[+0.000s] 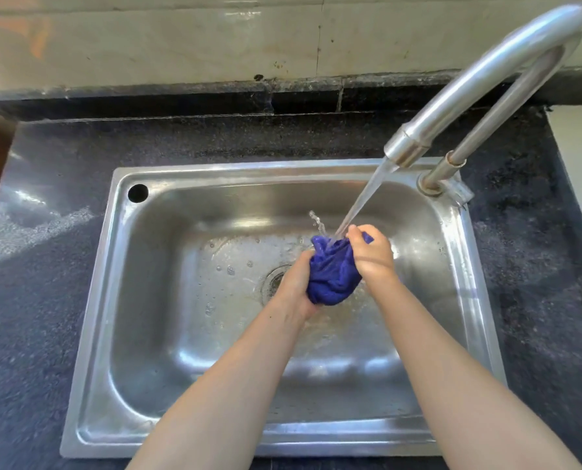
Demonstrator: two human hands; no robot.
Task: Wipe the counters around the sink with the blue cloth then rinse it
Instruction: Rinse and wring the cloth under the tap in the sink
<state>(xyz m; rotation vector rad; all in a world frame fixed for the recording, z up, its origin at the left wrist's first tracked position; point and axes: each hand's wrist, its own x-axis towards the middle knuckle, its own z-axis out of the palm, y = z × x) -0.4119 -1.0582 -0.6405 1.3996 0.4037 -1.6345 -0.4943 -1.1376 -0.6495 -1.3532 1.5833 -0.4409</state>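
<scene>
My left hand (298,283) and right hand (372,254) both grip the bunched blue cloth (332,273) under the faucet (486,89) stream, over the steel sink (167,334). No legible markings.

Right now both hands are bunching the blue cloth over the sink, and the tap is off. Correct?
Not quite: the tap is on. The head view shows a stream of water running from its spout onto the blue cloth. The rest holds: the left hand and right hand both grip the bunched cloth over the sink.
</scene>
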